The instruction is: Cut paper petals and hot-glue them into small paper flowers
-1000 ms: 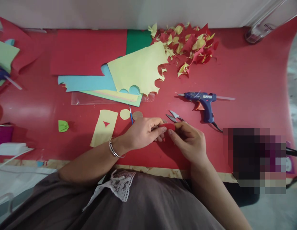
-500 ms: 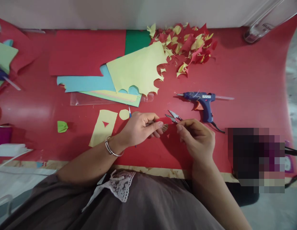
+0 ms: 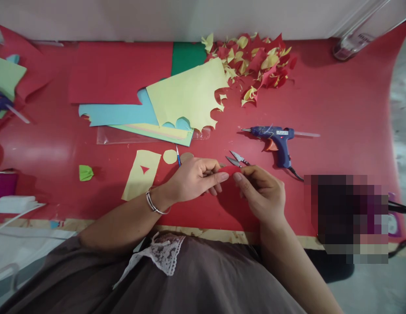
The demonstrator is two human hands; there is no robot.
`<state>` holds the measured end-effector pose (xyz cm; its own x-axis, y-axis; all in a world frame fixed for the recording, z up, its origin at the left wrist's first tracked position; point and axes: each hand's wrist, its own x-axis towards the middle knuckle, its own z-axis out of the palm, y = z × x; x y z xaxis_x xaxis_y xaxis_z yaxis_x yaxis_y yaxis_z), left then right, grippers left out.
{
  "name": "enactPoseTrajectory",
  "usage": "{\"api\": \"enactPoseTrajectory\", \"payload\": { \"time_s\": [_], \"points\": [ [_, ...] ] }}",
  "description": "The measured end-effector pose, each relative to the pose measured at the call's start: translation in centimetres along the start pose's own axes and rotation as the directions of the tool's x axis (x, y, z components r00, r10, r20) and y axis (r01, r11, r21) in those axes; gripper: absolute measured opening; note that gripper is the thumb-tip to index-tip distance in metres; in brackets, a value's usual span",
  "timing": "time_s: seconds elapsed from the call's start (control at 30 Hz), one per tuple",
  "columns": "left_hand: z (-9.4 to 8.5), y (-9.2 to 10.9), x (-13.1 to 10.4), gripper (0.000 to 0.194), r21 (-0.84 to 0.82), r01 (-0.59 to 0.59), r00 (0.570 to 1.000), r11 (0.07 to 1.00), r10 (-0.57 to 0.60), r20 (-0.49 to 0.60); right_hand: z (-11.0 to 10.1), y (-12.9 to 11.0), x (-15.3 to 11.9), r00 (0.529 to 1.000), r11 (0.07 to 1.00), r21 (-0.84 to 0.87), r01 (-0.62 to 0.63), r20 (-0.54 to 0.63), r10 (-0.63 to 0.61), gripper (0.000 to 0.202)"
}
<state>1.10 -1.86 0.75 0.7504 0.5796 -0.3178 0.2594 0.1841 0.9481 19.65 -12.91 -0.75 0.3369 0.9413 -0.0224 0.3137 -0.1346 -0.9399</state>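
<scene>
Between my two hands is a small piece of red paper [image 3: 229, 169] with a curved upper edge. My left hand [image 3: 199, 176] pinches its left end between thumb and fingers. At the other end, the thumb and fingertips of my right hand [image 3: 263, 189] are closed on the paper. A pair of thread snips [image 3: 236, 158] lies on the table just behind the paper, blades apart, its handles partly hidden by my right hand. A yellow paper disc [image 3: 170, 156], a blue pen-like tool [image 3: 178, 155] and a brownish round piece [image 3: 187, 157] lie by my left hand.
A blue glue gun [image 3: 278, 141] with a cord lies to the right. Paper scraps [image 3: 255, 61] are heaped behind, beside coloured sheets [image 3: 121, 72]. A yellow strip [image 3: 142, 174] and a green piece [image 3: 85, 172] lie left. A clear container [image 3: 349, 50] stands at back right.
My right hand has moved left from beside the snips and now grips the right end of the red paper. My left hand has shifted slightly down and right.
</scene>
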Motion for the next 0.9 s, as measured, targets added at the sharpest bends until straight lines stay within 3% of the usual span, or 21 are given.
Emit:
{"api": "enactPoseTrajectory", "payload": {
  "time_s": [0.17,0.23,0.43,0.5,0.63,0.73,0.9],
  "points": [
    [-1.1,0.4,0.0,0.03,-0.026,-0.103,0.982,0.994,0.097,-0.162,-0.6,0.3,0.0,0.997,0.997,0.058,-0.059,-0.043,0.061,0.028],
    [-1.1,0.4,0.2,0.025,-0.05,-0.144,0.969,0.988,0.13,-0.211,-0.7,0.2,0.2,0.998,0.998,0.027,-0.056,-0.005,0.056,0.028],
    [-0.4,0.0,0.7,0.024,0.023,-0.114,0.991,0.993,0.116,-0.063,-0.3,-0.1,0.5,0.989,0.997,-0.062,0.055,0.143,-0.045,0.02],
    [-0.4,-0.1,0.7,0.019,0.025,-0.083,0.996,0.996,0.084,-0.029,-0.3,0.0,0.4,0.989,0.995,-0.079,0.054,0.14,-0.043,0.019],
    [-0.6,-0.2,0.7,0.021,-0.094,0.003,0.997,0.996,-0.011,-0.078,-0.5,0.4,0.1,0.998,0.987,-0.146,0.064,0.032,-0.06,0.02],
    [-0.7,-0.3,0.8,0.026,-0.264,0.056,0.99,0.963,-0.087,-0.108,-0.5,0.4,0.0,0.98,0.957,-0.227,0.181,-0.045,-0.196,0.018],
    [-0.3,-0.5,0.9,0.035,-0.416,0.084,0.981,0.905,-0.149,-0.127,0.0,0.2,0.1,0.871,0.828,-0.298,0.475,0.025,-0.49,0.011]
  ]
}}
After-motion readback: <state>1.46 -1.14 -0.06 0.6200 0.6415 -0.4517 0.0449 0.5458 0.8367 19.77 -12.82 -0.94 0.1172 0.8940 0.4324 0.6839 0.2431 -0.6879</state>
